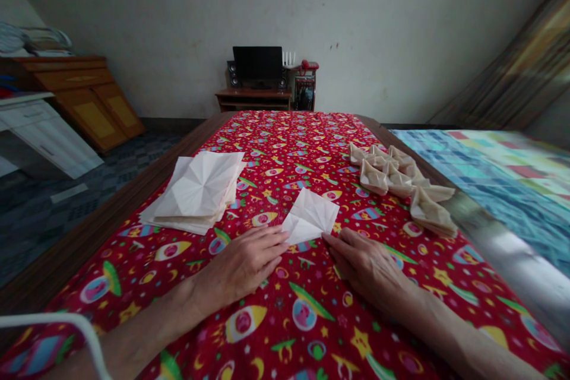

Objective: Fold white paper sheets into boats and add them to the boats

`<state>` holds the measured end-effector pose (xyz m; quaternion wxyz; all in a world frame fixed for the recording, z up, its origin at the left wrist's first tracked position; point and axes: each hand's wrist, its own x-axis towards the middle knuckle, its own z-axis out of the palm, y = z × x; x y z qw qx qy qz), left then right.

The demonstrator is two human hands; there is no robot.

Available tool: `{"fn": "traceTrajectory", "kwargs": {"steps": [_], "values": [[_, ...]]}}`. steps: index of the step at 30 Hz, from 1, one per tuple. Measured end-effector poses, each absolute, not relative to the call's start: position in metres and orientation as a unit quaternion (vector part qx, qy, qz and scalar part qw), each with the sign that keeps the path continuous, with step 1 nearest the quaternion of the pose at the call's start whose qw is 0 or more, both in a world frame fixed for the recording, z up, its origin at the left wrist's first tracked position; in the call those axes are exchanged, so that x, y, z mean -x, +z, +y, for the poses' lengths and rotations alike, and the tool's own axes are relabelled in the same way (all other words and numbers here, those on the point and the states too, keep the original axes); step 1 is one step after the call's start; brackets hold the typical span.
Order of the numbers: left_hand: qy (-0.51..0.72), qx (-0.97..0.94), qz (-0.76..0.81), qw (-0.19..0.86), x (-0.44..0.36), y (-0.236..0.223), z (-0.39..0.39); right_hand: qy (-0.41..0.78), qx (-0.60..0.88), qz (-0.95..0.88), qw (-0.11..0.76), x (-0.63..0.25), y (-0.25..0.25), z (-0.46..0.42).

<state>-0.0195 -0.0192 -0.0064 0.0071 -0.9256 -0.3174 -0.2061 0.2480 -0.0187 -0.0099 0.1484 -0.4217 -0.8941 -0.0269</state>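
A small white square of creased paper [310, 214], partly folded, lies on the red patterned tablecloth in front of me. My left hand [252, 258] rests palm down at its lower left edge, fingers stretched out and the fingertips touching the paper. At the lower right corner of the sheet is my right hand [365, 261], its fingers extended and a fingertip on or against the corner. Left of them sits a stack of larger creased white sheets [202, 184]. Several folded paper pieces [398, 175] with pointed ends are grouped on the right, and another folded stack [431, 211] lies nearer.
The red cloth [285, 320] covers a long dark-edged table. A white cable or tube [84, 326] curves in at the lower left. Beyond are a monitor [257, 63] on a small desk, wooden cabinets [84, 95], and a bed [490, 172] along the right.
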Motion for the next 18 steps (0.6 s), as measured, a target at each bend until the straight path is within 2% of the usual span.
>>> {"fn": "traceTrajectory", "kwargs": {"steps": [18], "values": [[-0.214, 0.917, -0.338, -0.01, 0.0104, -0.0071, -0.0126, -0.046, 0.412, -0.9, 0.133, -0.2488, -0.0107, -0.0177]]}}
